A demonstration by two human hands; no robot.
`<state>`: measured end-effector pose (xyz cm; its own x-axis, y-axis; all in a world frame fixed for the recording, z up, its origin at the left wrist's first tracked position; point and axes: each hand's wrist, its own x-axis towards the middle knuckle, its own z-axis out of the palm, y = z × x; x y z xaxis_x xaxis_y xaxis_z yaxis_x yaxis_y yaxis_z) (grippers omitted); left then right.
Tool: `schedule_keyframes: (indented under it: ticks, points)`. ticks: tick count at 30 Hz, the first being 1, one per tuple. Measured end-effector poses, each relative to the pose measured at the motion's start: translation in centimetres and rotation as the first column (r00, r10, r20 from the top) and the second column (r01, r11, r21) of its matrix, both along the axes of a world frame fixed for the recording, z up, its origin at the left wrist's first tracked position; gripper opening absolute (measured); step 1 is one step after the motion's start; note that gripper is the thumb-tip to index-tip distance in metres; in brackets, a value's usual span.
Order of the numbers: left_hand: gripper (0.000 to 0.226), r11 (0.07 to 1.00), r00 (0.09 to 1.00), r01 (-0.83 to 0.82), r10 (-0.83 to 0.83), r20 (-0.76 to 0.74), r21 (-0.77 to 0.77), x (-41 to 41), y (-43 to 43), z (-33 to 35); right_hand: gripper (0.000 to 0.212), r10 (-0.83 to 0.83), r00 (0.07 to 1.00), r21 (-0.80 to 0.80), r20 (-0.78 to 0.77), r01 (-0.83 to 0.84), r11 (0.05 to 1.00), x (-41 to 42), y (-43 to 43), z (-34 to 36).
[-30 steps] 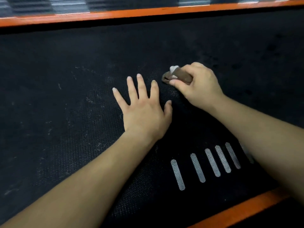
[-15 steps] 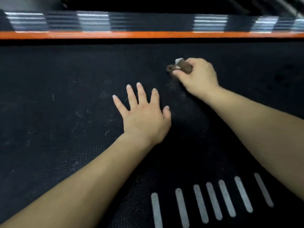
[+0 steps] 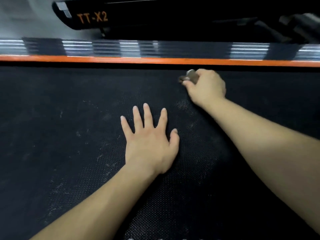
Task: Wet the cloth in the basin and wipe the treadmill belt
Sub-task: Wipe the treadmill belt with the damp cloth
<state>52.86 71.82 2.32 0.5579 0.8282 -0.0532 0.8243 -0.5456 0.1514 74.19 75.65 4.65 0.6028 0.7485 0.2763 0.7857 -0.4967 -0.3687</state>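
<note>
The black textured treadmill belt [image 3: 60, 144] fills most of the view, with pale scuffs and dusty marks. My right hand [image 3: 206, 87] grips a small bunched brown cloth [image 3: 190, 77] and presses it onto the belt close to the far orange edge. Only a bit of the cloth shows past my fingers. My left hand [image 3: 150, 141] lies flat on the belt in the middle, fingers spread and straight. The basin is out of view.
An orange side strip [image 3: 155, 60] runs along the belt's far edge, with a striped silver and black footrail [image 3: 107, 48] behind it. A black machine part marked TT-X2 [image 3: 93, 18] sits beyond that.
My right hand has pushed the cloth away from me toward the far orange edge. The view has tilted up, so the white stripes left the bottom. My left hand stays flat.
</note>
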Motion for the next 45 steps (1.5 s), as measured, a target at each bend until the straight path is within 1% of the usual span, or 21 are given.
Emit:
schedule_keyframes:
  ticks: [3,4,8,9,11,13,14,16,19,20,22,25,27,31,33,36,37,40,42,43,45]
  points:
    - [0.07,1.0,1.0,-0.005,0.005,-0.018,0.002,0.0,0.0,0.2,0.034,0.241,0.97,-0.056,-0.028,-0.242,0.969,-2.0,-0.3,-0.5]
    - [0.071,1.0,1.0,-0.004,0.004,-0.021,0.001,0.0,0.0,0.2,0.033,0.261,0.965,-0.062,-0.034,-0.263,0.963,-1.3,-0.2,-0.4]
    - [0.072,1.0,1.0,-0.009,0.009,-0.022,0.009,0.2,-0.1,0.0,0.039,-0.002,0.998,-0.01,-0.061,0.001,1.0,2.7,2.2,0.7]
    - [0.072,1.0,1.0,-0.01,0.011,-0.021,0.017,0.2,-0.2,-0.1,0.039,-0.025,0.998,0.0,-0.051,0.025,1.0,2.5,2.7,0.5]
    - [0.072,1.0,1.0,-0.009,0.009,-0.018,0.029,0.3,-0.2,-0.1,0.037,0.103,0.995,-0.009,-0.013,-0.103,0.995,0.4,3.2,-0.2]
    - [0.072,0.999,1.0,0.012,-0.012,-0.018,0.029,0.5,-0.1,-0.1,0.031,0.293,0.955,-0.033,-0.042,-0.295,0.955,-1.9,2.8,-0.4]
    - [0.072,0.999,0.999,0.026,-0.026,-0.02,0.027,0.4,-0.1,-0.1,0.031,0.33,0.943,-0.047,-0.04,-0.332,0.942,-2.0,2.6,-0.2]
    - [0.072,0.998,0.999,0.049,-0.049,-0.019,0.027,0.3,0.0,-0.2,0.034,0.252,0.968,-0.08,0.01,-0.251,0.965,-0.2,2.8,0.7]
    - [0.072,0.998,0.999,0.048,-0.048,-0.007,0.03,0.3,-0.1,-0.2,0.035,-0.013,0.999,-0.06,-0.05,0.01,0.998,3.3,2.8,1.6]
    - [0.072,0.998,0.999,0.046,-0.045,-0.006,0.031,0.3,0.0,-0.3,0.034,-0.039,0.998,-0.049,-0.047,0.037,0.998,3.3,2.8,1.4]
    - [0.072,0.999,0.999,0.04,-0.04,-0.007,0.027,0.3,0.0,-0.3,0.035,0.03,0.999,-0.021,-0.026,-0.031,0.999,1.9,2.7,0.4]
    - [0.072,0.999,0.999,0.038,-0.038,-0.01,0.014,0.3,0.0,-0.2,0.035,0.242,0.968,-0.033,-0.068,-0.244,0.969,0.8,1.5,-0.3]
    - [0.072,0.999,0.999,0.039,-0.039,-0.01,0.009,0.2,0.1,-0.3,0.035,0.197,0.979,-0.066,-0.052,-0.201,0.977,2.5,1.3,0.3]
    - [0.073,0.999,0.999,0.037,-0.037,-0.007,0.011,0.3,0.1,-0.3,0.039,-0.105,0.994,-0.055,0.002,0.105,0.993,6.0,0.5,1.0]
    - [0.073,0.999,0.999,0.035,-0.035,-0.017,0.016,0.3,0.1,-0.3,0.04,-0.052,0.999,-0.04,-0.012,0.051,0.998,4.5,0.2,0.5]
    - [0.073,0.999,0.999,0.037,-0.037,-0.017,0.015,0.3,0.1,-0.2,0.039,0.184,0.98,-0.026,-0.077,-0.187,0.982,1.9,-1.0,-0.2]
    - [0.073,0.999,0.999,0.035,-0.035,-0.013,0.016,0.3,0.0,-0.2,0.038,0.215,0.974,-0.047,-0.068,-0.218,0.975,1.9,-1.5,0.0]
    - [0.073,0.999,0.999,0.036,-0.036,-0.012,0.013,0.2,0.0,-0.2,0.038,0.087,0.996,-0.073,0.012,-0.086,0.994,4.4,-2.1,1.0]
    - [0.074,0.999,0.999,0.033,-0.032,-0.016,0.018,0.2,0.0,-0.2,0.034,-0.036,0.999,-0.033,-0.028,0.035,0.999,5.1,-2.2,1.1]
    - [0.074,0.999,0.999,0.031,-0.031,-0.019,0.019,0.2,0.0,-0.3,0.032,-0.047,0.999,-0.019,-0.022,0.047,0.999,4.4,-2.3,1.0]
    - [0.074,0.999,0.999,0.033,-0.033,-0.018,0.019,0.2,0.0,-0.2,0.034,0.03,0.999,-0.007,-0.015,-0.031,1.0,2.3,-3.0,0.2]
